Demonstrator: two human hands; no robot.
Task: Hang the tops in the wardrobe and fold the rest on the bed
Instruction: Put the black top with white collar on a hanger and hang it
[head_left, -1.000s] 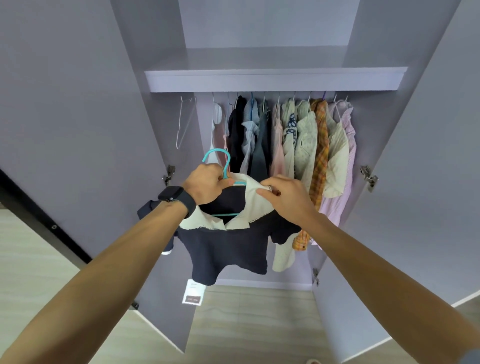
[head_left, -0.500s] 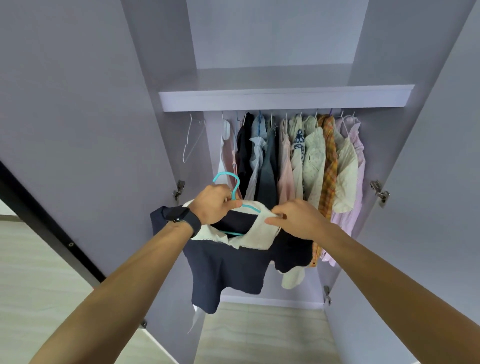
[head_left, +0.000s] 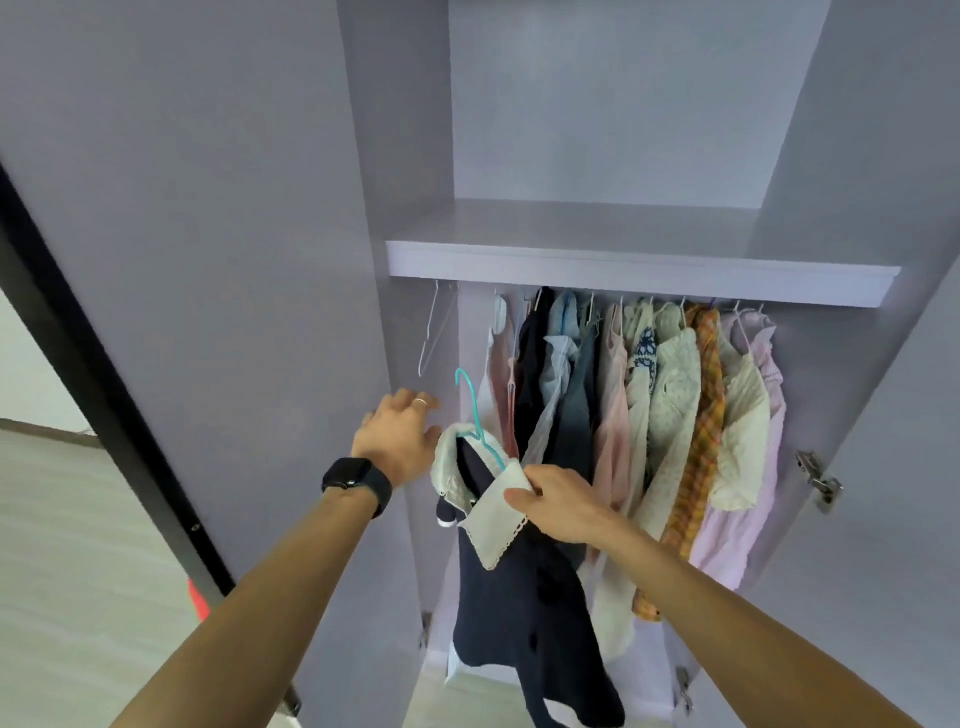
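Nearest the camera, the right hand (head_left: 563, 506) is closed on the shoulder of a dark top (head_left: 524, 597), fingers pinching the cream collar (head_left: 496, 525) together with the arm of the teal hanger (head_left: 475, 415) beneath it; this hand alone carries the load. At ten o'clock from it, the left hand (head_left: 400, 436), wearing a watch (head_left: 356, 480), is spread open and grips nothing, reaching toward the wardrobe's left wall. The top hangs in front of the opening, low at centre, its hem drooping toward six o'clock; the hanger hook points to twelve o'clock and is not yet on any rail. Judgement: the garment is light, soft and limp, and will slide off the sloped hanger if tilted, so the sound hold is the hanger neck just under the hook, or the present shoulder pinch. Further in, at one to two o'clock, hung clothes (head_left: 654, 415) crowd the space under the shelf (head_left: 639, 270); an empty white hanger (head_left: 434, 332) hangs at eleven o'clock, with free space beside it.
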